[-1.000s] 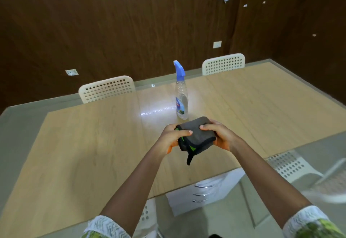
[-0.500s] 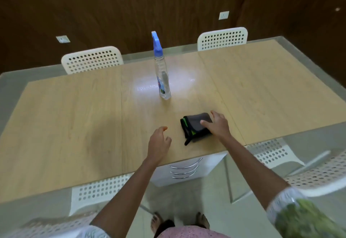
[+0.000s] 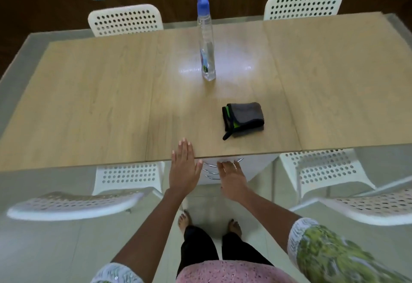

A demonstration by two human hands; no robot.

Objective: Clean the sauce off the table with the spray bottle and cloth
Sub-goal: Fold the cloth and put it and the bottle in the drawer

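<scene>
I see the folded grey cloth (image 3: 243, 118) lying on the wooden table (image 3: 89, 104), near its front edge, untouched. The spray bottle (image 3: 206, 37) stands upright further back, well apart from the cloth. I find no sauce anywhere on the wood (only a glossy patch round the bottle's base), so my worry is that a missed smear gets overlooked, or that I judge the job finished too soon. The bottle is tall and narrow; a careless reach past it could tip it. Both hands hold nothing: the left hand (image 3: 184, 169) lies flat with straight fingers over the table's front edge, and the right hand (image 3: 231, 177) hangs relaxed just below that edge. My count: one cloth, one bottle, one table, two hands, five white perforated chairs (image 3: 124, 20) in view.
</scene>
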